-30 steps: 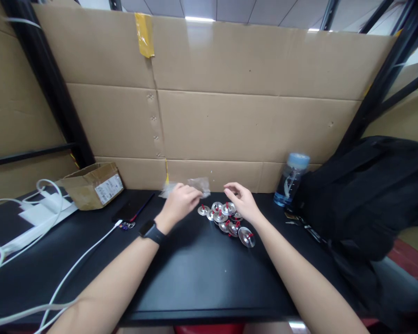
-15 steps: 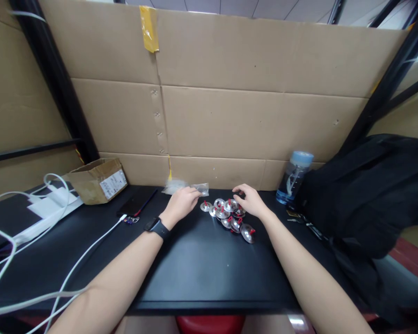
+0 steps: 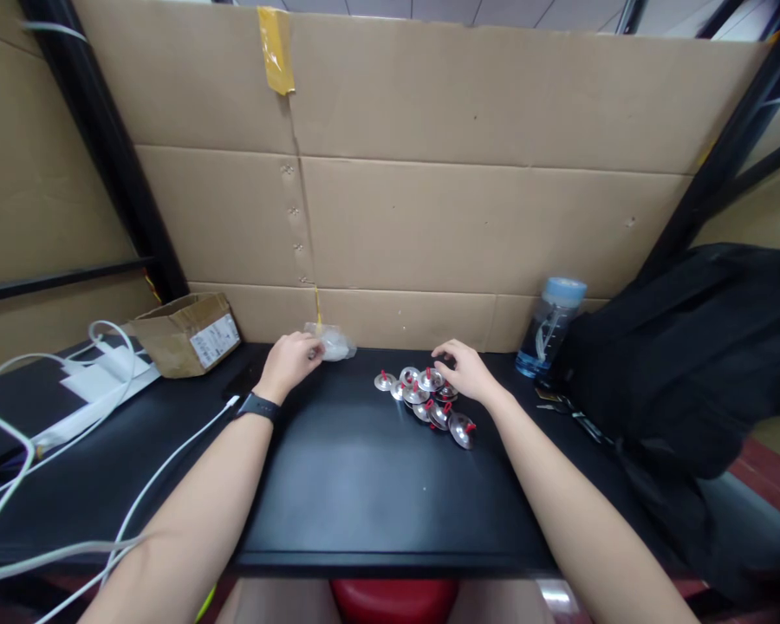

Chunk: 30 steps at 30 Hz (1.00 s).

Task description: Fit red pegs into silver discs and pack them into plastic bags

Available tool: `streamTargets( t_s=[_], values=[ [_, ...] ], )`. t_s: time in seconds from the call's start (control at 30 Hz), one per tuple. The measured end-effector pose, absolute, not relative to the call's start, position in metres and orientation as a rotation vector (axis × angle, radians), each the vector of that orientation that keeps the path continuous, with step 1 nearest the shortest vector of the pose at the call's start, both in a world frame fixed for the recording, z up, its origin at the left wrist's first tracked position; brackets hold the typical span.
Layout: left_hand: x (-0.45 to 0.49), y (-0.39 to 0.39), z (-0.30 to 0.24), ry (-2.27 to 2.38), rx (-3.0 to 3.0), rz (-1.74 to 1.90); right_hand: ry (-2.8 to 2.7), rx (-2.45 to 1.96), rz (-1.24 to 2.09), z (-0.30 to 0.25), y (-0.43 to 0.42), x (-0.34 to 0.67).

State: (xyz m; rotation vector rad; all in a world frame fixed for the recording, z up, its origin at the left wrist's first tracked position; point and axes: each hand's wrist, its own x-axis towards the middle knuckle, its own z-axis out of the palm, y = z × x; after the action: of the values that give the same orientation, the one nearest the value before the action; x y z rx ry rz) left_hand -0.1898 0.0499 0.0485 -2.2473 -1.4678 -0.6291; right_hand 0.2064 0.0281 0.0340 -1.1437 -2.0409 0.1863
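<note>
My left hand is over the back left of the black table, its fingers pinched together at the clear plastic bags. Which bag the fingers hold is partly hidden by the hand. To the right lies a loose pile of small silver finger cymbals with red loops on top, some overlapping and some tilted. My right hand rests at the right edge of this pile, fingers curved with thumb and index apart; nothing shows between them.
A water bottle and a black backpack stand on the right. At left are an open cardboard box, a white power strip, white cables and a phone half behind my left wrist. A cardboard wall closes the back.
My left hand has moved left, away from the cymbals, carrying a small clear plastic bag to the other bag. My right hand and the cymbals have stayed in place.
</note>
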Motion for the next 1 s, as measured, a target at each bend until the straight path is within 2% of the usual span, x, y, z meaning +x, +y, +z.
streamTargets(
  t_s=[0.33,0.6,0.8,1.0],
  values=[
    [-0.188,0.085,0.010,-1.653,-2.343,-0.342,-2.090,-1.211,0.191,0.032,0.029,0.212],
    [-0.184,0.085,0.005,-1.601,-2.429,-0.520,-2.190,-1.239,0.308,0.026,0.027,0.210],
    [-0.179,0.081,0.007,-1.635,-2.446,-0.464,-2.242,-1.180,0.289,0.025,0.026,0.200],
    [-0.178,0.073,0.013,-1.568,-2.400,-0.587,-2.035,-1.198,0.433,0.018,0.034,0.203]
  ],
)
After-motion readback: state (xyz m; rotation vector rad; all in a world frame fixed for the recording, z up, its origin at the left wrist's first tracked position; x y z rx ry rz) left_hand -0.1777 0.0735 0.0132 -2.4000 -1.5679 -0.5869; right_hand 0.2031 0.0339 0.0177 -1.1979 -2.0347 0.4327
